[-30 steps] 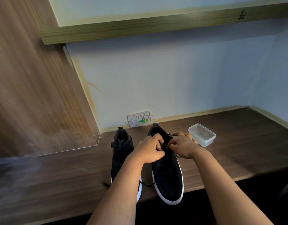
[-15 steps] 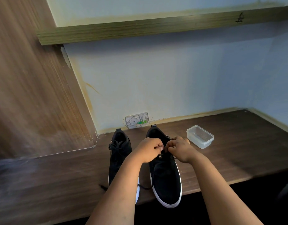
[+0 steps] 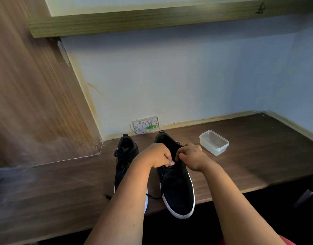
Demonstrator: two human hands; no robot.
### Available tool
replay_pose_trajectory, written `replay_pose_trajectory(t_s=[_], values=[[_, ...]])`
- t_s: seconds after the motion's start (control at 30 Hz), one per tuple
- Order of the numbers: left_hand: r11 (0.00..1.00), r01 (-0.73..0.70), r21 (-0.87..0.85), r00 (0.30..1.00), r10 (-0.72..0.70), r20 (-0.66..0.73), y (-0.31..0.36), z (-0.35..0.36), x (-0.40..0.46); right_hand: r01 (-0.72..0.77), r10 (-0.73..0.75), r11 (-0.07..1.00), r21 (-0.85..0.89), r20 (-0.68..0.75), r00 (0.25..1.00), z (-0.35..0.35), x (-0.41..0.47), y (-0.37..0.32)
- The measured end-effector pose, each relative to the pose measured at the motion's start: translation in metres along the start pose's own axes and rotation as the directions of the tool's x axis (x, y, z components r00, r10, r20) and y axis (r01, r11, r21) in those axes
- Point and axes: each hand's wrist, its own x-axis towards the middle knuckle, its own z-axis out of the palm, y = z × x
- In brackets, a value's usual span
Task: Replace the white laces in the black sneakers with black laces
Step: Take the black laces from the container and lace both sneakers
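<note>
Head camera gives me one wide look down at the dark wooden desk (image 3: 258, 165), which fills the lower part of the view and meets a pale wall (image 3: 170, 76) behind. On the left I see a brown wooden side panel (image 3: 28, 94), and a wooden shelf (image 3: 152, 20) runs across the top.

Two black sneakers with white soles stand side by side near the front edge of the desk, heels toward the wall. On the left sneaker (image 3: 124, 163) a black lace is already threaded, and its loose end (image 3: 152, 197) lies on the desk between the two shoes. The right sneaker (image 3: 177, 188) sits under both hands.

My left hand (image 3: 156, 155) and right hand (image 3: 192, 157) are close together over the lacing area of the right sneaker. The fingers of both are curled tight and seem to pinch the black lace (image 3: 167, 167) there (it is dark on dark, so I cannot tell exactly which part).

A small clear plastic container (image 3: 214, 142) stands open on the desk just to the right of the hands. A white wall socket (image 3: 146, 125) sits low on the wall behind the shoes.
</note>
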Motion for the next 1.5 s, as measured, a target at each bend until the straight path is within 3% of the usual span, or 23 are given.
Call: replay_pose_trajectory(t_s=[0.13, 0.23, 0.33, 0.43, 0.5, 0.6, 0.73, 0.87, 0.93, 0.97, 1.0, 1.07, 1.1, 1.13, 1.2, 1.23, 1.3, 1.4, 1.43, 1.5], values=[[0.994, 0.026, 0.107, 0.998, -0.032, 0.053, 0.005, 0.001, 0.002, -0.002, 0.002, 1.0, 0.006, 0.002, 1.0, 0.0, -0.001, -0.001], [0.995, 0.034, 0.089, 0.999, -0.036, 0.019, 0.008, 0.004, 0.004, -0.002, 0.002, 1.0, 0.015, -0.003, 1.0, 0.001, -0.001, 0.0], [0.993, 0.105, -0.06, 0.994, -0.106, -0.021, 0.017, 0.005, 0.004, 0.016, -0.016, 1.0, -0.013, -0.001, 1.0, 0.004, 0.0, -0.001], [0.976, 0.193, -0.096, 0.98, -0.197, -0.033, 0.027, 0.007, 0.006, 0.014, -0.015, 0.999, 0.044, 0.024, 1.0, 0.005, 0.001, 0.0], [0.937, 0.206, -0.28, 0.971, -0.231, -0.059, 0.027, 0.007, 0.006, 0.002, -0.004, 0.995, 0.096, 0.024, 1.0, 0.005, 0.002, 0.002], [0.737, 0.145, -0.66, 0.939, -0.313, -0.143, 0.023, -0.004, -0.001, -0.014, 0.014, 0.988, 0.153, 0.003, 1.0, 0.006, 0.001, 0.004], [0.31, -0.082, -0.947, 0.897, -0.392, -0.206, 0.018, -0.033, -0.016, -0.009, 0.007, 0.981, 0.196, 0.007, 1.0, 0.007, -0.001, 0.005], [-0.141, -0.45, -0.882, 0.854, -0.359, -0.378, 0.018, -0.056, -0.037, -0.015, 0.017, 0.98, 0.2, -0.007, 1.0, 0.007, 0.0, 0.006], [-0.299, -0.554, -0.777, 0.816, -0.381, -0.435, 0.018, -0.059, -0.04, -0.024, 0.025, 0.979, 0.203, -0.003, 1.0, 0.008, -0.001, 0.006], [-0.277, -0.568, -0.775, 0.8, -0.409, -0.439, 0.018, -0.057, -0.04, -0.027, 0.028, 0.98, 0.198, 0.0, 1.0, 0.008, -0.001, 0.005], [-0.176, -0.546, -0.819, 0.792, -0.428, -0.436, 0.019, -0.053, -0.04, -0.028, 0.029, 0.981, 0.19, -0.003, 1.0, 0.007, -0.002, 0.003], [0.234, -0.396, -0.888, 0.797, -0.392, -0.459, 0.025, -0.041, -0.039, 0.014, 0.008, 0.976, 0.216, -0.097, 0.995, 0.006, -0.003, -0.002], [0.465, -0.307, -0.83, 0.819, -0.315, -0.479, 0.029, -0.033, -0.038, 0.061, -0.006, 0.95, 0.306, -0.179, 0.984, 0.005, -0.004, -0.007], [0.644, -0.246, -0.725, 0.847, -0.221, -0.484, 0.033, -0.026, -0.036, 0.121, -0.004, 0.871, 0.477, -0.239, 0.971, 0.001, -0.006, -0.013], [0.827, -0.201, -0.525, 0.861, -0.106, -0.497, 0.038, -0.016, -0.03, 0.211, -0.036, 0.575, 0.79, -0.234, 0.972, -0.01, -0.013, -0.027], [0.851, -0.2, -0.485, 0.854, -0.091, -0.511, 0.041, -0.014, -0.028, 0.229, -0.088, 0.469, 0.853, -0.213, 0.973, -0.015, -0.017, -0.031], [0.819, -0.225, -0.527, 0.847, -0.103, -0.521, 0.045, -0.015, -0.029, 0.215, -0.176, 0.398, 0.892, -0.156, 0.972, -0.022, -0.025, -0.032], [0.737, -0.173, -0.653, 0.862, -0.208, -0.463, 0.034, -0.02, -0.031, 0.123, -0.064, 0.297, 0.947, -0.109, 0.992, -0.022, -0.027, -0.025], [0.691, -0.137, -0.71, 0.879, -0.246, -0.409, 0.029, -0.022, -0.034, 0.123, 0.029, 0.327, 0.937, -0.14, 0.99, -0.021, -0.024, -0.02], [0.615, -0.083, -0.784, 0.903, -0.286, -0.32, 0.015, -0.024, -0.037, 0.107, 0.162, 0.495, 0.862, -0.213, 0.964, -0.021, -0.017, -0.011]])
